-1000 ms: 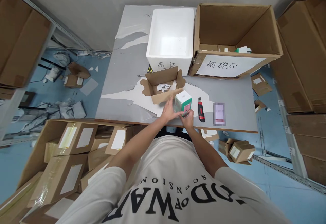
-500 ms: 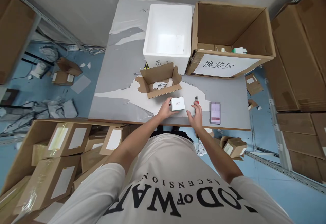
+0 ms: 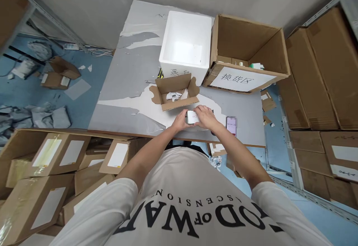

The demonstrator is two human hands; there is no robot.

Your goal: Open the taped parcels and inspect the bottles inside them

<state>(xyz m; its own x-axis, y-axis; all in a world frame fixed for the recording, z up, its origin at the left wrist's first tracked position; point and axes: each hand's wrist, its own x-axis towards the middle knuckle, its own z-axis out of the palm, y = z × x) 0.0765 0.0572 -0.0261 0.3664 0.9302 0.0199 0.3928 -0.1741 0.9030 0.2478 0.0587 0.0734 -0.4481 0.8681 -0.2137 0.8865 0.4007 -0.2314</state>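
A small white box (image 3: 192, 117) with red lettering on top is held near the table's front edge. My left hand (image 3: 180, 120) grips its left side, fingers closed around it. My right hand (image 3: 205, 117) is closed over its right end and hides that part. Just beyond the hands stands an opened brown carton (image 3: 179, 105), flaps spread, with crumpled paper (image 3: 173, 96) inside. A phone (image 3: 231, 125) lies to the right of my right hand, partly behind the forearm.
A white foam box (image 3: 184, 67) and a large cardboard box (image 3: 214, 76) with a handwritten sign stand at the back of the table (image 3: 117, 82). A big carton of parcels (image 3: 61, 190) sits at the left. Stacked cartons (image 3: 316, 78) line the right side.
My right hand has moved left from beside the box cutter and closed on the white box. The left hand keeps its hold. The view has shifted slightly.
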